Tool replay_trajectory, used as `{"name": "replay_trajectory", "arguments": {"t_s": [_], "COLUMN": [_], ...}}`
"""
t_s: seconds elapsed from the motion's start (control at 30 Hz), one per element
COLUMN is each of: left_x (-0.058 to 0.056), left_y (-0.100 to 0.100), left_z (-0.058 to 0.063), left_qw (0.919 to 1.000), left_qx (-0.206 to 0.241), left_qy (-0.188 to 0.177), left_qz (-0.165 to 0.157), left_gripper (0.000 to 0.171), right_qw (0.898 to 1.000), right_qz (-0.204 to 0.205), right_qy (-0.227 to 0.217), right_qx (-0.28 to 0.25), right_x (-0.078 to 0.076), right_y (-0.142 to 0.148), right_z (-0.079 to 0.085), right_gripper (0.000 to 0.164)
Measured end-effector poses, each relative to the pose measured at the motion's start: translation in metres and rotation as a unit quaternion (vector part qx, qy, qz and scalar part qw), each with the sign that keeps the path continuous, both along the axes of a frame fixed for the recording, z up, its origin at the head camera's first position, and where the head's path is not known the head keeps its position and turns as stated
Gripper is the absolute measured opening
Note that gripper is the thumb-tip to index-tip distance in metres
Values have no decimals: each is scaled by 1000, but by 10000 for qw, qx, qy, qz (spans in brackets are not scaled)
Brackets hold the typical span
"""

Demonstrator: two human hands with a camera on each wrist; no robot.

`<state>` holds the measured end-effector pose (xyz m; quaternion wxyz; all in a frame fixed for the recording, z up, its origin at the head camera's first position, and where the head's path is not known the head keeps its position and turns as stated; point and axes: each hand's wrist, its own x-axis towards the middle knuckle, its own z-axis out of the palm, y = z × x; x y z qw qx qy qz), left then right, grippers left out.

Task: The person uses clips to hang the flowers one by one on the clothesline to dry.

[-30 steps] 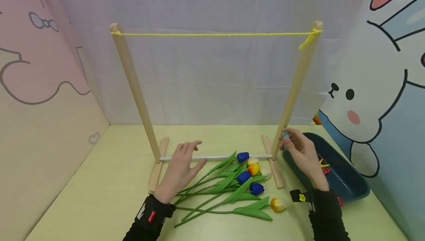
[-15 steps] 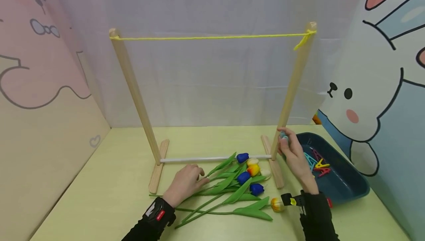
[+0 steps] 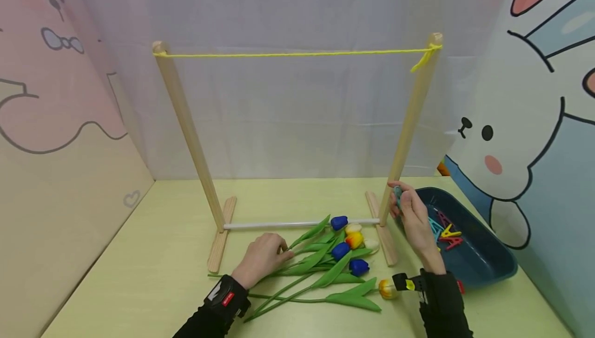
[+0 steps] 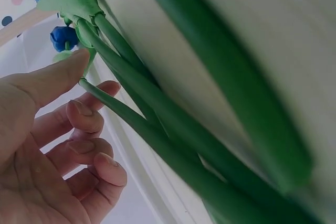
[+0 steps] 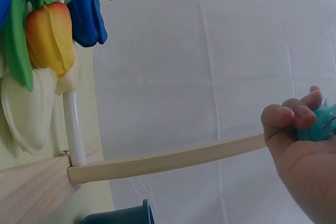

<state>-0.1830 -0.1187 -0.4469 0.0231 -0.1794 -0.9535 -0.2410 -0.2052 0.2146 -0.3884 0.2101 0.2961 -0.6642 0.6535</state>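
Note:
Artificial tulips with blue, white and yellow-orange heads lie on the table, their green stems toward the left. My left hand (image 3: 263,257) is at the stems; in the left wrist view its thumb and index finger pinch one tulip stem (image 4: 126,111), the other fingers loosely curled. My right hand (image 3: 417,227) holds a light-blue clothespin (image 3: 397,196) in its fingertips, beside the right wooden post (image 3: 411,116). In the right wrist view the clothespin (image 5: 316,125) is partly hidden by the fingers.
A yellow string (image 3: 297,54) runs between the tops of the two posts. A white rod (image 3: 269,225) joins them low down. At right stands a dark blue tray (image 3: 488,260) with several coloured clothespins. One yellow-orange tulip (image 3: 387,288) lies nearer the front.
My left hand has come down onto the stems and its fingers have closed in on one. The right hand has shifted slightly left, away from the tray, still holding the clothespin.

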Motion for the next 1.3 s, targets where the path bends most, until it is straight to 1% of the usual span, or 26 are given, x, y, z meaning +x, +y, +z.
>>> {"name": "replay_trajectory", "arguments": {"t_s": [0.1,0.23,0.37,0.57,0.67,0.77,0.87,0.93,1.0,1.07,1.13,1.23,1.3], "left_x": [1,2,1,-1,0,4,8,10,12,13,13,13,13], "left_y": [0,-1,-1,-2,-2,-3,-3,-3,-3,-4,-5,-8,-9], "left_z": [2,4,2,-1,1,4,10,14,18,21,24,25,27], "left_qw": [10000,9999,9999,9999,9997,9992,9983,9973,9965,9964,9964,9954,9928], "left_qx": [-48,-99,-93,105,241,307,245,173,120,174,312,701,1019], "left_qy": [-8,-3,12,24,71,255,531,705,808,780,712,506,402], "left_qz": [30,42,55,22,9,-4,34,98,188,273,340,416,475], "left_gripper": [17,16,14,13,13,12,12,14,20,26,28,25,20], "right_qw": [10000,9998,9992,9989,9989,9991,9991,9992,9991,9990,9991,9992,9993], "right_qz": [18,-169,-328,-299,-289,-268,-284,-313,-348,-366,-352,-281,-227], "right_qy": [80,76,152,317,332,322,292,259,234,224,234,267,280], "right_qx": [-32,55,157,161,149,98,74,70,81,78,66,31,12], "right_x": [0,0,0,0,0,0,0,1,1,1,1,1,1], "right_y": [0,-1,-2,-1,-1,-1,0,1,1,2,2,2,2], "right_z": [0,0,0,0,0,-1,0,0,0,0,0,0,0], "right_gripper": [36,35,34,33,34,36,36,35,35,34,34,35,35]}}
